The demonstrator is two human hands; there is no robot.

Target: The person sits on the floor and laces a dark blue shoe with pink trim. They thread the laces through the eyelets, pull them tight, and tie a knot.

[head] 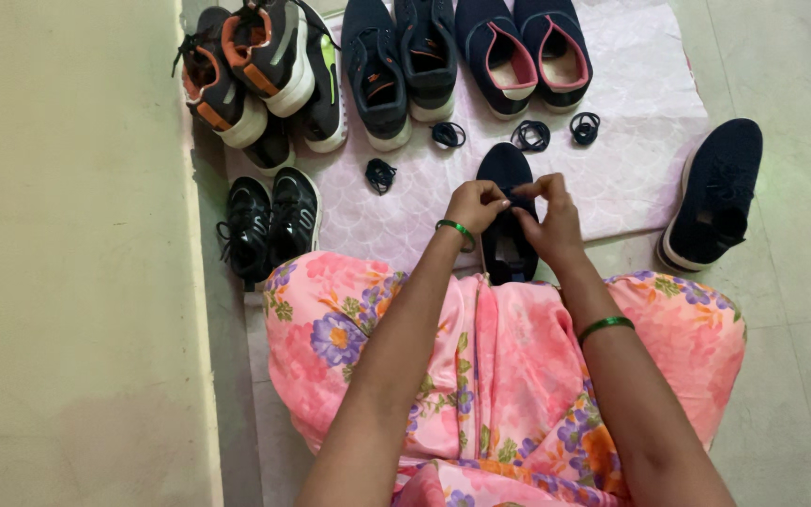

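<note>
A dark navy shoe (506,169) lies toe away from me on the pale pink mat (640,113), right in front of my knees. My left hand (474,207) and my right hand (548,214) both pinch at its lacing area, fingertips meeting over the tongue. Each wrist wears a green bangle. The lace itself is hidden under my fingers. The matching navy shoe (715,192) sits off the mat to the right.
Several other shoes line the mat's far edge: black-and-orange ones (237,66), dark sneakers (401,61), navy slip-ons with pink lining (525,52). A black pair (269,221) stands at left. Bundled black laces (530,135) lie on the mat. A cream wall (68,253) runs along the left.
</note>
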